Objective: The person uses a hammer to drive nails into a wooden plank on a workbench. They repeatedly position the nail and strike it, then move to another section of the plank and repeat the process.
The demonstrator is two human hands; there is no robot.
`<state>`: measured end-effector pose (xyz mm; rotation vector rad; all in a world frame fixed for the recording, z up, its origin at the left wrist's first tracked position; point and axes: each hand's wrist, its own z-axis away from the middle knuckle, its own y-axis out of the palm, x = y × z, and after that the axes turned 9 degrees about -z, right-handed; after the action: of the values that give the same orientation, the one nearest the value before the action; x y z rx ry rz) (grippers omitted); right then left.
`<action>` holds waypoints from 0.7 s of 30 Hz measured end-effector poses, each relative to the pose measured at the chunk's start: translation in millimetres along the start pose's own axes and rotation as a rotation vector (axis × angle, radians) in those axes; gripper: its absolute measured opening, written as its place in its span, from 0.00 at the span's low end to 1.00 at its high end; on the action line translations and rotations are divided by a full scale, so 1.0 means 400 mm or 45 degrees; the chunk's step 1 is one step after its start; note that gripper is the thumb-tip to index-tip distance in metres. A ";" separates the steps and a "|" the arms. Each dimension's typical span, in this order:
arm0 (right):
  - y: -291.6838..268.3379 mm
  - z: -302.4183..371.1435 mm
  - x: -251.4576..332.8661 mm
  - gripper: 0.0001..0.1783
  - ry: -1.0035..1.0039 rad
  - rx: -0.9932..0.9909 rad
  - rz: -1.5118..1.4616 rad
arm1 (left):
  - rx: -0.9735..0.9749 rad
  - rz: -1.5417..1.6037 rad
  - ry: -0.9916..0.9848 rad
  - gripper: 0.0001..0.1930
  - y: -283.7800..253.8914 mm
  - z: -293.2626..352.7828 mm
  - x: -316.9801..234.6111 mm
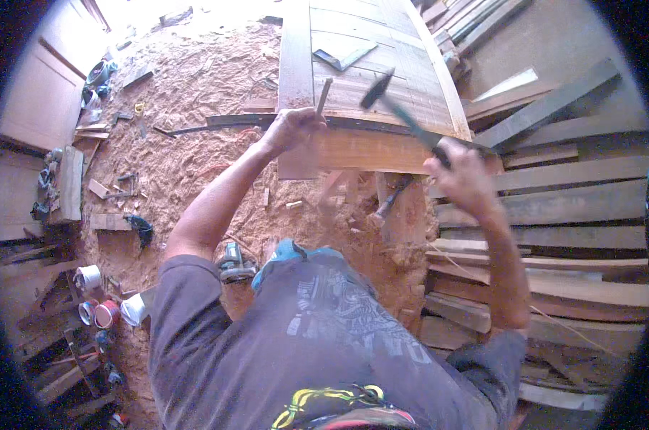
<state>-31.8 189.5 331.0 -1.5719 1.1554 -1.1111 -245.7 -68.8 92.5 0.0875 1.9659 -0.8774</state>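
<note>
My right hand [464, 178], slightly blurred, is closed round the handle of a hammer [410, 122]. The hammer's dark head is raised above a wooden panel [389, 89], to the right of my left hand. My left hand [296, 131] is closed at the panel's near left corner, on a thin, peg-like strip [325, 94] that stands up from the fingers. Whether the strip is wood or metal I cannot tell. A long dark bar [242, 120], like a clamp bar, runs across the panel's near end and passes by my left hand.
A V-shaped piece [344, 59] lies on the panel. Shavings [195, 86] cover the floor at left. Stacked boards [554, 193] fill the right side. A power tool [236, 265] rests on the floor near my left elbow, with several small tubs [107, 313] farther left.
</note>
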 end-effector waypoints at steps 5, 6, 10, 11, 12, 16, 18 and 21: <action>-0.348 -0.074 0.088 0.13 0.042 -0.833 -0.175 | -0.005 0.080 0.053 0.05 -0.021 0.008 -0.022; -0.373 -0.076 0.075 0.14 -0.028 -1.091 -0.135 | 0.006 0.078 0.039 0.05 -0.019 0.004 -0.030; 0.045 -0.057 -0.024 0.15 0.093 -0.508 0.081 | -0.068 0.040 0.076 0.04 -0.017 0.014 0.002; 0.152 -0.015 -0.049 0.15 0.259 0.011 0.064 | -0.071 0.039 0.128 0.04 0.001 -0.001 0.031; 0.220 0.034 -0.067 0.15 0.348 0.340 0.000 | -0.094 0.023 0.150 0.04 0.018 0.010 0.086; 0.094 0.214 -0.130 0.16 0.258 0.137 -0.017 | -0.116 0.094 0.127 0.03 0.021 -0.001 0.030; 0.019 0.232 -0.042 0.10 0.783 0.103 -0.429 | -0.110 0.084 -0.017 0.07 0.005 0.034 -0.001; 0.113 0.417 0.003 0.09 1.009 -0.315 -0.543 | -0.665 0.523 -0.439 0.16 0.055 0.143 0.034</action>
<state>120.5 201.8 249.9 -1.6522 1.5390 -2.0585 -202.3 -91.3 53.1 0.0296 1.7044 -0.0904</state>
